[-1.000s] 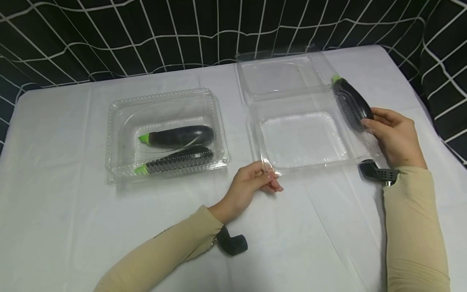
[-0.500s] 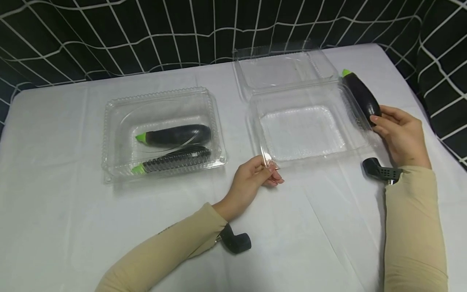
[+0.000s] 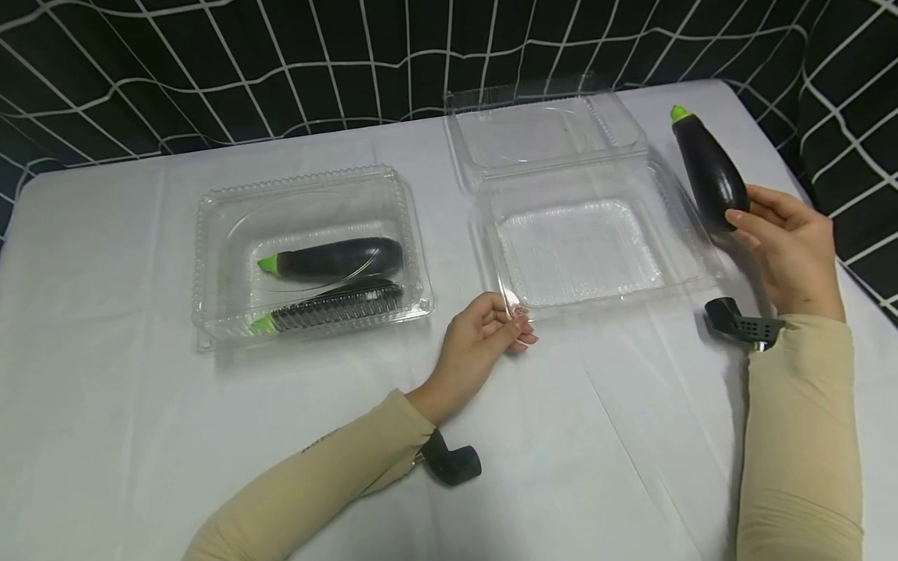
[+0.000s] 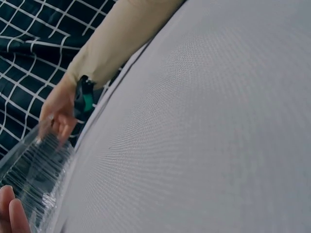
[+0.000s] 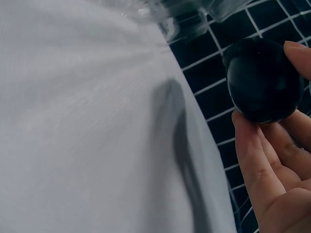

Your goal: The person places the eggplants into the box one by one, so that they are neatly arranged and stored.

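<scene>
My right hand (image 3: 793,245) holds a dark eggplant (image 3: 710,175) by its thick end, thumb on one side and fingers on the other. The green stem end points away, and the eggplant is just right of the open clear plastic clamshell box (image 3: 582,300). In the right wrist view the eggplant's round end (image 5: 265,82) shows between thumb and fingers, off the cloth. My left hand (image 3: 480,347) pinches the near left corner of the open box. The left wrist view catches only two of its fingertips (image 4: 18,216), beside the clear plastic wall.
A shut clear clamshell box (image 3: 235,234) on the left has two eggplants inside, one (image 3: 337,259) behind the other (image 3: 337,308). The open box's lid (image 3: 547,140) lies back toward the table's far edge. White cloth (image 3: 561,467) covers the table; a dark gridded curtain (image 3: 337,62) hangs behind.
My right hand has moved the eggplant rightward and up, from over the open box's right side to outside it. My left hand keeps its hold on the box corner.
</scene>
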The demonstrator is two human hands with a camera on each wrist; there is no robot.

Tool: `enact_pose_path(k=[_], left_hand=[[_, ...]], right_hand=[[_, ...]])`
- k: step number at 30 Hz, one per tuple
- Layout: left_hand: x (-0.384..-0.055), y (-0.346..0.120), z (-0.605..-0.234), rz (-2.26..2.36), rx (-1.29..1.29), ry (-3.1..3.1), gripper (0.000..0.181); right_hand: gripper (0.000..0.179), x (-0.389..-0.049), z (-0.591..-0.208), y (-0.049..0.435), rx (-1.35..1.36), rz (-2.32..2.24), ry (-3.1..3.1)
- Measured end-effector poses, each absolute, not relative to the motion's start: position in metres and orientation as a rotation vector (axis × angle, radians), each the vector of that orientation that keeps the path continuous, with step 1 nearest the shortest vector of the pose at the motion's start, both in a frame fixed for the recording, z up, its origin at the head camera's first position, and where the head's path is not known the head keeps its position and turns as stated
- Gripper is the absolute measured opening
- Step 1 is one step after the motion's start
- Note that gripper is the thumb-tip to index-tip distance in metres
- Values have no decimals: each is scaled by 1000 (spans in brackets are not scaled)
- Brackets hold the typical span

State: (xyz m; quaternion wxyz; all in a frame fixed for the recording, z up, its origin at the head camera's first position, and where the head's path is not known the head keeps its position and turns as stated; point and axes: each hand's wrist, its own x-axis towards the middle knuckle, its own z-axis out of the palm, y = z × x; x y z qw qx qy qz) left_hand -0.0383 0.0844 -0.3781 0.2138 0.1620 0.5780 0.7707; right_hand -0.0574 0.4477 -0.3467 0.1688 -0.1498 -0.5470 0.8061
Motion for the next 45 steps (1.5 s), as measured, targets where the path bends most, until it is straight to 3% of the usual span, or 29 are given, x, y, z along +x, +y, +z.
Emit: enact_pose_path(k=[45], left_hand=[[-37, 84, -379, 2163, 463, 1595, 5]], right_hand=[[44, -61, -311, 400, -71, 2216, -1919]])
